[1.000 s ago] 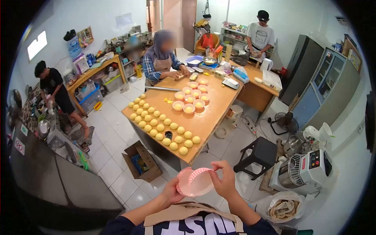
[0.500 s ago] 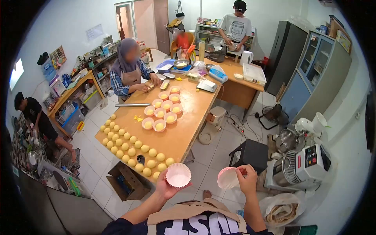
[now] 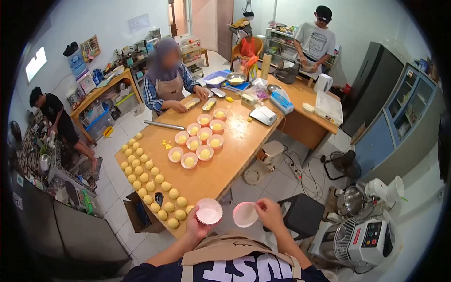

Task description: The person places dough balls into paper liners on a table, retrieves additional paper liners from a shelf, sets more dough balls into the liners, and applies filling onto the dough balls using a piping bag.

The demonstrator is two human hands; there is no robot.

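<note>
My left hand point(image 3: 196, 227) is closed around a pink-and-white fluted paper baking cup point(image 3: 209, 212), its open mouth facing me. At the right, my right hand point(image 3: 270, 214) pinches the rim of a second paper baking cup point(image 3: 245, 215), held tilted in the air. The two cups are apart, both over the near table edge. Closest to my left hand are rows of round pale-yellow dough balls point(image 3: 159, 179) on the wooden table point(image 3: 221, 162). Beyond them stand several filled pink paper cups point(image 3: 193, 143), each with a dough ball inside.
A rolling pin point(image 3: 164, 125) and yellow scraps point(image 3: 166, 144) lie on the table. Across it, a co-worker point(image 3: 169, 82) handles small tins point(image 3: 209, 104). Another person stands at the back table point(image 3: 291, 94). A black stool point(image 3: 303, 214) and a mixer point(image 3: 361, 239) stand right.
My right hand has brought its paper cup leftward, closer to the one in my left hand. The whole view has shifted. The co-worker's hands have moved apart.
</note>
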